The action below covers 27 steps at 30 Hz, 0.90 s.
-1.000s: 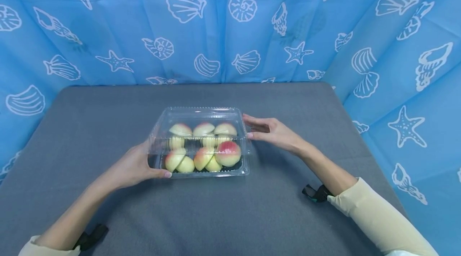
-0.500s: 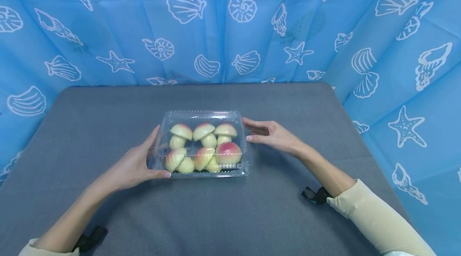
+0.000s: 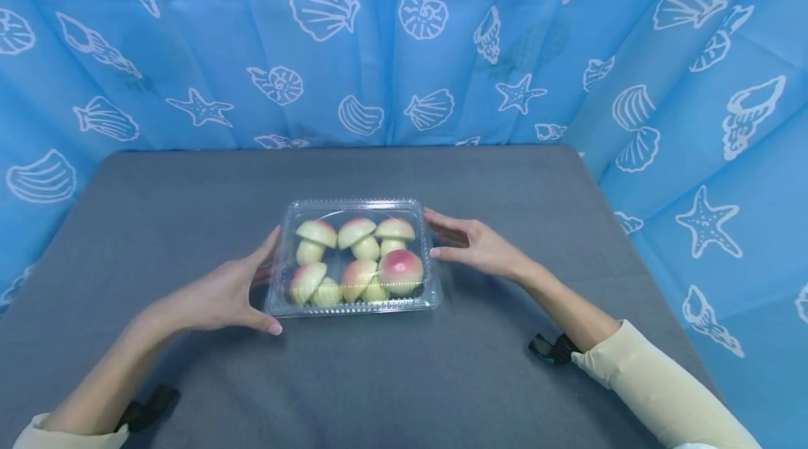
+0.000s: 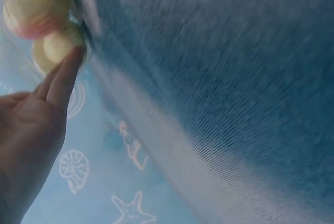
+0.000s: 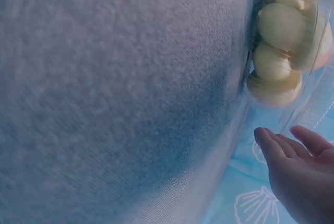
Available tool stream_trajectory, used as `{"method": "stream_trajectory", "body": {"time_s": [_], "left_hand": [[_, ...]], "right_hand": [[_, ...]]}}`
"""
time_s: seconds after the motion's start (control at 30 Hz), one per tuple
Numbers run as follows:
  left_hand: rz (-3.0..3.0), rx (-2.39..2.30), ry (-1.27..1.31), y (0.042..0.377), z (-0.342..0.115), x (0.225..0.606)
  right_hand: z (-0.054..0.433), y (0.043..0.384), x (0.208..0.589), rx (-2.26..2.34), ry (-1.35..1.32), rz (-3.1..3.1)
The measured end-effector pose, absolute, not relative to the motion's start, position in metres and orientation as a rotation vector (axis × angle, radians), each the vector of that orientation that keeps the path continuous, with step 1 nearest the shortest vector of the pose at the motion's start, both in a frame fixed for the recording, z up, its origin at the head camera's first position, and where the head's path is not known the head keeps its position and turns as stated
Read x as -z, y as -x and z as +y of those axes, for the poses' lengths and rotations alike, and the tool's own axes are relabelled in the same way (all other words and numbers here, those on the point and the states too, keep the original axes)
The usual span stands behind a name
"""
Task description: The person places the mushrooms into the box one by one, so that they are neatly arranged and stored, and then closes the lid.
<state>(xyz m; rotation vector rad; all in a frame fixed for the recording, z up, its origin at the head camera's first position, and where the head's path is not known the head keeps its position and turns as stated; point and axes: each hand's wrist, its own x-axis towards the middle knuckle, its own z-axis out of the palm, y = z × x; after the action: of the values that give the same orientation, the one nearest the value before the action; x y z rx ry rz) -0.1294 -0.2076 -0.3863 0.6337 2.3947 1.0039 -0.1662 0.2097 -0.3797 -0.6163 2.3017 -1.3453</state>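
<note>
A clear plastic clamshell box (image 3: pixel 362 309) lies flat on the table with its lid down. Inside are several mushroom-shaped pieces (image 3: pixel 357 279), cream with pink-tinged caps, set in two rows. By the box's left side is my left hand (image 3: pixel 217 292), fingers extended and thumb spread off the front left corner. My right hand (image 3: pixel 480 247) is at the right side, fingertips at or very near the rim; contact is unclear. In the left wrist view, extended fingertips reach the box's side near a pale piece (image 4: pixel 62 46). The right wrist view has my fingers loosely extended beside the box.
A grey cloth covers the table (image 3: pixel 404 379). Behind it and along its right side hangs a blue curtain (image 3: pixel 391 49) with white shells and starfish. Black straps (image 3: pixel 552 349) circle both wrists near the pale sleeves (image 3: pixel 656 386).
The lid has come down over the mushroom-shaped pieces. My left thumb has left the box's front edge, and that hand has shifted slightly left. My right hand has lowered a little.
</note>
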Motion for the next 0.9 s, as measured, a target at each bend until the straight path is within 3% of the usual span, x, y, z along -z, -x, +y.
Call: {"method": "stream_trajectory", "body": {"time_s": [0.9], "left_hand": [[2.582, -1.096, -0.497, 0.114, -0.202, 0.386]], "right_hand": [[0.203, 0.118, 0.389, 1.330, 0.555, 2.337]]}}
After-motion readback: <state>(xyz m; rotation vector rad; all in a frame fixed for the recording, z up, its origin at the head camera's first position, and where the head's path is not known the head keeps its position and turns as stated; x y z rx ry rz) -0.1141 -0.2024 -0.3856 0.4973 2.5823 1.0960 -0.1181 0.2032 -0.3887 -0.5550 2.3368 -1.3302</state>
